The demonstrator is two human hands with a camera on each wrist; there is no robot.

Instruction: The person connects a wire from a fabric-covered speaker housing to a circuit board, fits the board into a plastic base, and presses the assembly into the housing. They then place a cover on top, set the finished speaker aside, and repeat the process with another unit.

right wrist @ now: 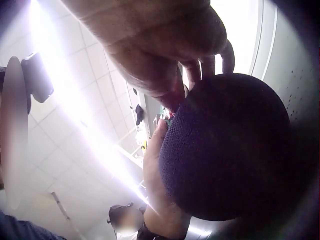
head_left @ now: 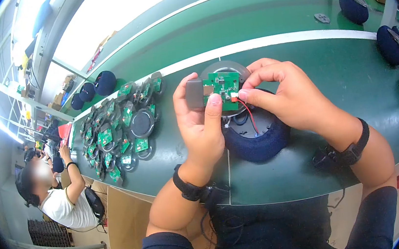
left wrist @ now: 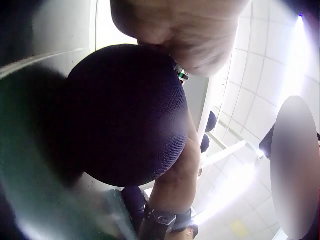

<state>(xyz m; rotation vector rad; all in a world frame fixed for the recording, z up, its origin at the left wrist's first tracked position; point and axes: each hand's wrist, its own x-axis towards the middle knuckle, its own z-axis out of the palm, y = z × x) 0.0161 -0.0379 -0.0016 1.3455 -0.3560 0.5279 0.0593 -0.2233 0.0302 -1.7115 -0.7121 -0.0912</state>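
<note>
In the head view my left hand [head_left: 201, 133] holds a round dark unit with a green circuit board [head_left: 222, 79], its thumb pressing on the board's lower edge. My right hand [head_left: 286, 90] pinches the small plug of a red and black wire [head_left: 249, 113] with thumb and forefinger, right at the white socket [head_left: 234, 95] on the board. That wire runs down into an open, dark blue fabric-covered speaker shell [head_left: 260, 151] on the table. Both wrist views show the shell's rounded fabric [left wrist: 127, 115] below the hands, hiding most of the board.
A pile of round units with green boards [head_left: 118, 124] lies to the left on the green table [head_left: 265, 186]. Fabric-covered shells [head_left: 105, 83] stand behind it, with more shells [head_left: 391, 46] at the right. Another person [head_left: 68, 203] works at the far left.
</note>
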